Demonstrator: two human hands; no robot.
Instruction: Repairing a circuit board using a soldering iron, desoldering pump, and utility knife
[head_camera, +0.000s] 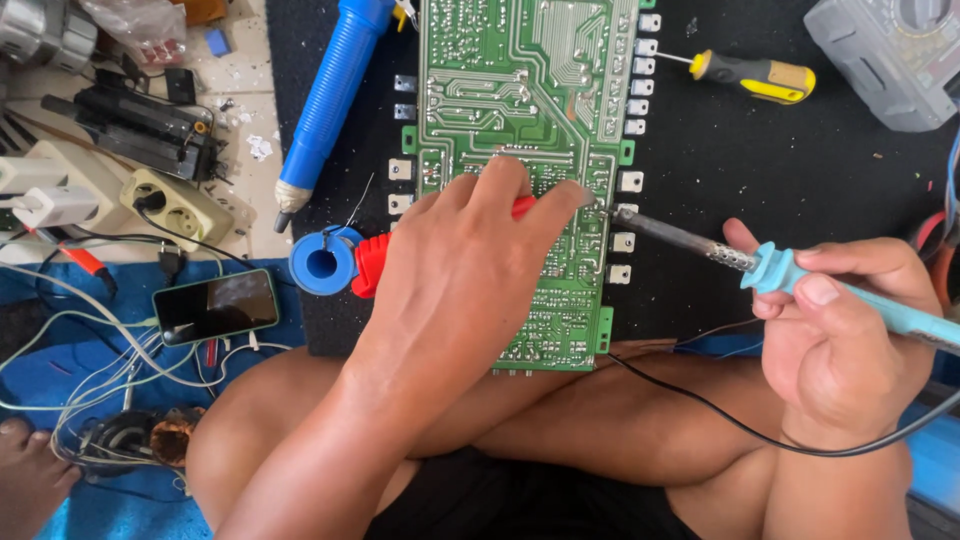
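Head view, right hand (840, 330) pinching soldering iron (770, 268), tip pointing left at circuit board (520, 90).

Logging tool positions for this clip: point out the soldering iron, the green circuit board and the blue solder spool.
soldering iron (790, 272): head view, on its light blue handle by the right hand's fingers.
green circuit board (520, 80): head view, on its bare upper middle.
blue solder spool (322, 262): head view, on its round flange.

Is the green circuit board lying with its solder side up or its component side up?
Solder side up: the green circuit board shows pale copper tracks and solder points, and no component bodies are visible on the upper face.
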